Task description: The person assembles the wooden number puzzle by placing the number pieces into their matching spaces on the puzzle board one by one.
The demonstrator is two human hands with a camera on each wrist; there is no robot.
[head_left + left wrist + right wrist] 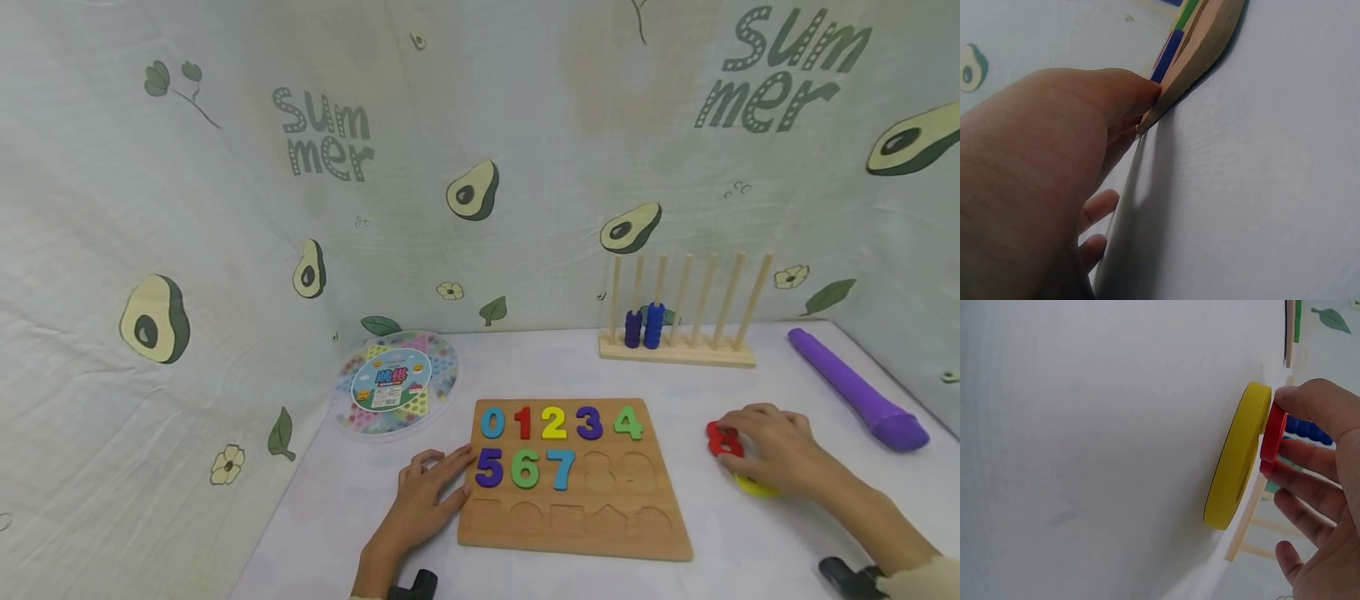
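Observation:
A wooden number board (573, 546) lies on the table with coloured digits 0 to 7 in its upper two rows, such as the blue seven (561, 469). My left hand (425, 500) rests at the board's left edge, fingertips and thumb touching it. In the left wrist view the thumb (1138, 90) presses near the purple five (1167, 56). To the right of the board, my right hand (772, 446) pinches a red number eight (1274, 432) between thumb and fingers. A yellow piece (1235, 462) lies on the table close beside it, partly hidden under the hand in the head view.
A wooden peg rack (678, 357) with dark blue beads on two pegs stands at the back. A purple microphone-shaped object (858, 387) lies at the right. A round, clear-rimmed game box (393, 383) sits at the back left. Patterned cloth (480, 100) hangs behind.

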